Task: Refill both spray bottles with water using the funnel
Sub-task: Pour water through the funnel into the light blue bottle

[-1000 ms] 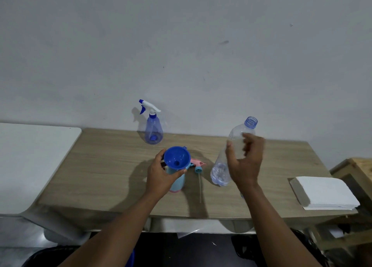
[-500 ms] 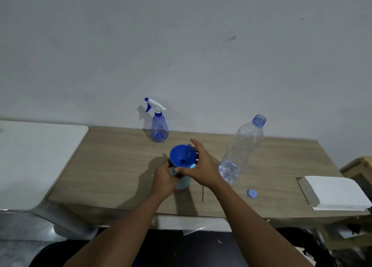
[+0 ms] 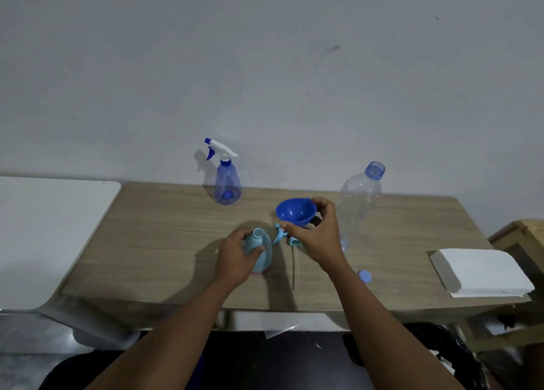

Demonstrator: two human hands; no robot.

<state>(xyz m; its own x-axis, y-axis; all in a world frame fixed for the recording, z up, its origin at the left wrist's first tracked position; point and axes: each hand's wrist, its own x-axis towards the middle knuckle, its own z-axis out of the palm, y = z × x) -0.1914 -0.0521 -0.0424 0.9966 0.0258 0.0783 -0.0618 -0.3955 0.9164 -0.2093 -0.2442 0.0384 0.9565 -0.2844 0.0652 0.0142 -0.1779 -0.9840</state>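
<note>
My left hand [image 3: 235, 257] grips the light blue spray bottle [image 3: 260, 250], which stands on the wooden table [image 3: 164, 242] with its neck open. My right hand [image 3: 316, 236] holds the blue funnel [image 3: 295, 211] lifted off and to the right of that bottle. The bottle's pink and blue spray head [image 3: 284, 236] lies on the table under my right hand, its tube pointing toward me. A clear blue spray bottle [image 3: 226, 180] with a white trigger stands at the back near the wall. A clear plastic water bottle [image 3: 360, 201], uncapped, stands to the right.
A small blue cap [image 3: 365, 276] lies near the table's front edge. A stack of white paper [image 3: 482, 272] sits on the table's right end. A white surface [image 3: 50, 230] adjoins the table on the left. A wooden piece [image 3: 524, 236] stands at far right.
My right hand let go of the water bottle, which now stands on the table, moved to the funnel and lifted it off the light blue bottle toward the right. My left hand stays on the bottle.
</note>
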